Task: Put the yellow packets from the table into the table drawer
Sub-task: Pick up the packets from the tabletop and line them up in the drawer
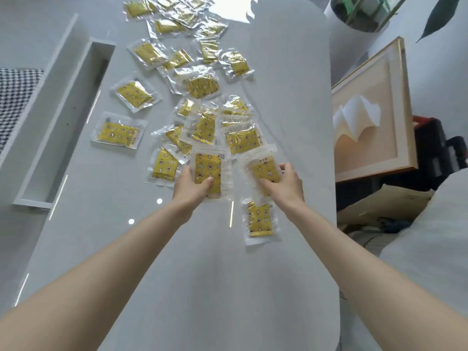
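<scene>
Several yellow packets in clear wrappers lie scattered over the glossy white table [207, 274], from the middle to the far edge. My left hand [188, 190] grips one yellow packet [209, 171] by its near end, thumb on top. My right hand [285, 184] holds a second packet [260, 171] the same way, just to the right. Another packet [259, 220] lies flat on the table beneath my right wrist. The open white table drawer [63, 122] runs along the table's left side; its inside looks bare.
A checkered cushion [15, 97] sits at the far left beyond the drawer. To the right of the table stand a framed picture [372, 110], a potted plant [359, 13] and a cardboard box [385, 206] on the floor.
</scene>
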Action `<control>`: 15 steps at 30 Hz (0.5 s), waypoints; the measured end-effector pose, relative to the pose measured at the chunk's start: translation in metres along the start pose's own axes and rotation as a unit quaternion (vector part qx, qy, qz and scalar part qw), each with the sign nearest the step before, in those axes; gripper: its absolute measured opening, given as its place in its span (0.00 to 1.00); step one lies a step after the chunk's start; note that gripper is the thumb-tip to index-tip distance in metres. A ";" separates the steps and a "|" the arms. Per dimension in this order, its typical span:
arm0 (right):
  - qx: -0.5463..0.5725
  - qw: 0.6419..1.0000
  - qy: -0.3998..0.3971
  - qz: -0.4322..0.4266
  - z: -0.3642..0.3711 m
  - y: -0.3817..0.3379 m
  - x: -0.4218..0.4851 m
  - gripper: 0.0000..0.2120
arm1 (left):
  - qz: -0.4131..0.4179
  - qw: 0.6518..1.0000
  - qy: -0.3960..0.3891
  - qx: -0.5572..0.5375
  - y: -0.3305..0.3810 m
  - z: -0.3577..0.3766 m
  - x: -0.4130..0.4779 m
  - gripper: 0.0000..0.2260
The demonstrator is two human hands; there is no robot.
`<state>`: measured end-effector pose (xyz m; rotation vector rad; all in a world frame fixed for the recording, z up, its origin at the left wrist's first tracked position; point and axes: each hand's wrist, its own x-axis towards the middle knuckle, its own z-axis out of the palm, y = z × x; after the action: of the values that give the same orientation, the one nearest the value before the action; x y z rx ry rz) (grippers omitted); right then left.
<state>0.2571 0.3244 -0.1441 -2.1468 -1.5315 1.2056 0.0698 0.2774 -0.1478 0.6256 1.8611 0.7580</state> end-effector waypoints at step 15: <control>0.164 0.974 -0.085 -0.130 -0.152 -0.130 -0.151 0.14 | 0.129 0.989 0.023 -0.072 0.173 -0.110 -0.173 0.14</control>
<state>0.2644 0.2868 0.1033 -1.6166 -1.4969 1.4574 0.0477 0.2465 0.1175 0.7701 1.7686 1.0739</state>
